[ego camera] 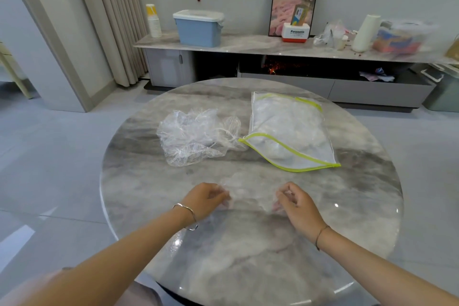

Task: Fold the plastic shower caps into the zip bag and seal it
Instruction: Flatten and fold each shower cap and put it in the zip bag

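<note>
Over on the left of the table [248, 268], the heap of loose caps [196, 136] sits crumpled and unfolded, so that part is all ahead of you. Your left hand [206, 197] has its fingers curled in, pinching one edge of a thin, clear shower cap [248, 194] that's spread low over the marble in front of you. It's faint against the stone, but it's there. Your right hand [295, 202] pinches the opposite edge the same way. Further right, well apart from your hands, the zip bag [290, 131] lies flat, already plump with caps, its green-edged mouth gaping toward you. By my reckoning you're past halfway, with this cap to fold, the heap to clear and the seal to press.
</note>
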Available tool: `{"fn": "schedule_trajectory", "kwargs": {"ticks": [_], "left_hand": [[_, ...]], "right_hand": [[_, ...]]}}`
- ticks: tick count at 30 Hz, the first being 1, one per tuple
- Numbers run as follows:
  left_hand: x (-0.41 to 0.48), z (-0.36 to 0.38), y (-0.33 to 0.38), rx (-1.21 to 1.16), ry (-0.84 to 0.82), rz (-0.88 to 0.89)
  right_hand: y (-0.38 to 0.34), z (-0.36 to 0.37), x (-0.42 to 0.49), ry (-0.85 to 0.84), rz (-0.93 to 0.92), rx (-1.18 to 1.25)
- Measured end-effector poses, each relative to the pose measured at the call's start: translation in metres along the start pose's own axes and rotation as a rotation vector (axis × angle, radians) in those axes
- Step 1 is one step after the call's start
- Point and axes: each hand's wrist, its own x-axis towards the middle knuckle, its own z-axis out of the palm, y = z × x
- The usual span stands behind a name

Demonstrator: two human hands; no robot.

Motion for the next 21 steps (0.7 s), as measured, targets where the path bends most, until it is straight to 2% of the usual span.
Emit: {"fn": "schedule_trajectory", "kwargs": {"ticks": [6,9,11,13,14,17,18,21], "left_hand": [[0.004,0.007,-0.005,0.041,0.057,-0.125],[0.001,0.007,-0.001,0.319,0.036,-0.14],[0.002,0.009,-0.004,0.589,0.129,-0.025],[0.003,0.011,-0.002,0.689,0.278,0.247],[0.004,0.013,-0.001,0.693,0.298,0.381],[0.009,0.023,-0.005,0.851,0.178,0.616],[0.009,0.026,-0.007,0.909,0.105,0.594],[0.005,0.031,-0.009,0.934,-0.066,0.37]], "right_hand": [[0.012,0.0,0.008,0.102,0.14,-0.132],[0.018,-0.001,0.009,0.086,0.117,-0.415],[0.019,-0.001,0.008,0.118,0.073,-0.535],[0.017,0.001,0.007,0.187,-0.064,-0.528],[0.015,0.003,0.006,0.208,-0.164,-0.538],[0.011,0.009,0.003,0.15,-0.376,-0.66],[0.011,0.013,0.001,0.101,-0.41,-0.708],[0.02,0.024,-0.004,-0.122,-0.376,-0.838]]}}
